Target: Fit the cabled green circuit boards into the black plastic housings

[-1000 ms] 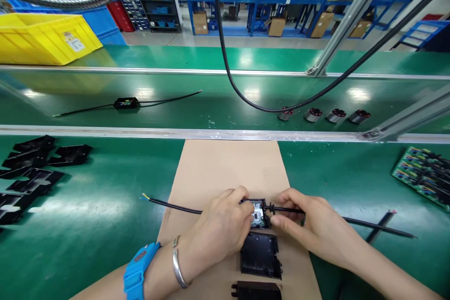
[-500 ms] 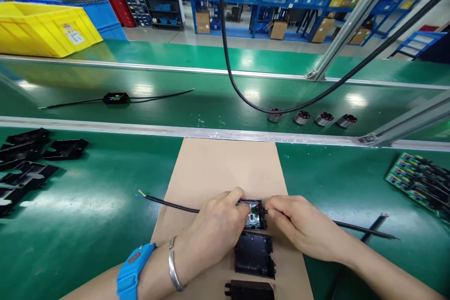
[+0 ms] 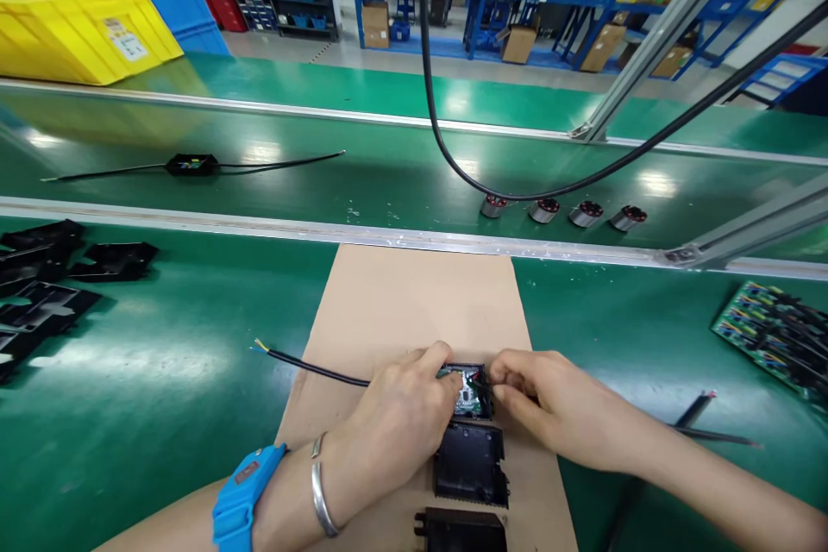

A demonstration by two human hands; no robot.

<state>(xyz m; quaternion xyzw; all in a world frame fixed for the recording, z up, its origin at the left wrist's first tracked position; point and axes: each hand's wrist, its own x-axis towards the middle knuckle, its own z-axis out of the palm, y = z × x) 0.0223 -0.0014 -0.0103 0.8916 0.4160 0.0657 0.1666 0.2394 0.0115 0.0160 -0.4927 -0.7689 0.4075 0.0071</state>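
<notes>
A small black plastic housing (image 3: 487, 404) lies on the cardboard with a green circuit board (image 3: 467, 401) inside it. My left hand (image 3: 407, 405) grips the housing's left side, thumb and fingers closed over its edge and board. From under that hand a black cable (image 3: 316, 368) runs left to bared coloured wire ends. At the housing's right edge, my right hand (image 3: 549, 401) pinches a thin black cable, mostly hidden by the fingers; a black cable end (image 3: 724, 435) shows beyond the wrist. Just below sits an open black housing half (image 3: 471, 464), and nearer me another black case part (image 3: 461, 530).
Black plastic parts (image 3: 48, 310) lie at left, and wired circuit boards (image 3: 773, 336) at right. Behind the metal rail (image 3: 291, 230) are a wired black box (image 3: 192, 165) and several metal cylinders (image 3: 586, 214). A black cable (image 3: 430, 86) hangs in front; a yellow bin (image 3: 78, 30) stands back left.
My right hand's fingers have shifted slightly at the housing's right edge, and the cable end beyond the wrist has slid right. The left hand keeps its hold. The view has tilted down a little.
</notes>
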